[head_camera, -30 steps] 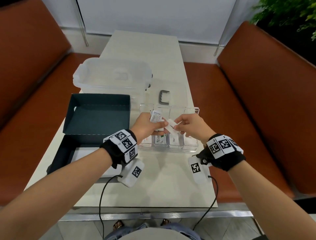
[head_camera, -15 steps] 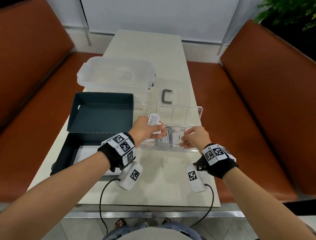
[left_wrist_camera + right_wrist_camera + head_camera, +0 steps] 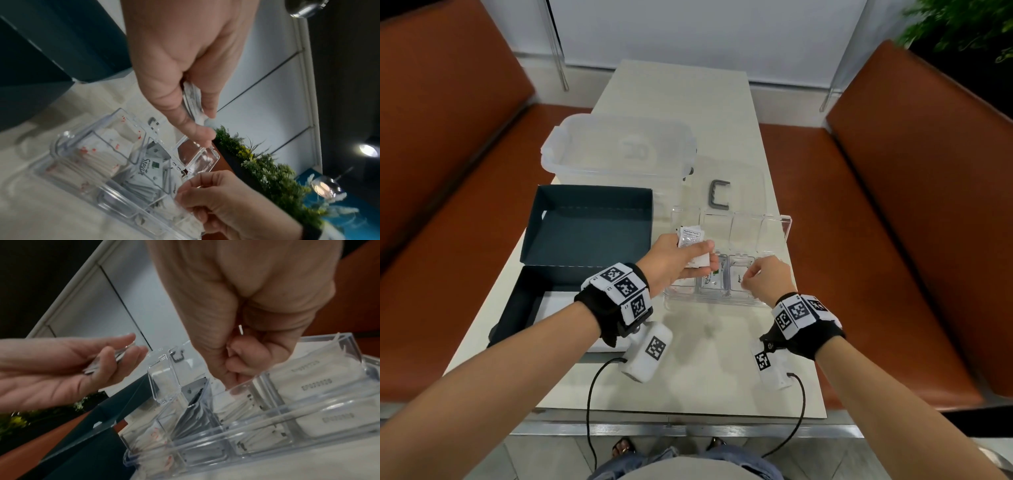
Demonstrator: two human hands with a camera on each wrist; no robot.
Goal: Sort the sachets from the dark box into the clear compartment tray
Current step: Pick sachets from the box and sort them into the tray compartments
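My right hand (image 3: 765,281) has dropped from the left hand (image 3: 674,260), which grips the sachets (image 3: 691,237), to the tray (image 3: 777,219), fingers curled, apparently empty.

Bare tabletop (image 3: 688,370) lies open in front of the clear compartment tray (image 3: 787,236), whose raised lids wall its far side, while the dark box (image 3: 585,236) flanks it closely on the left and a clear storage tub (image 3: 616,150) and grey handle (image 3: 719,198) stand behind.
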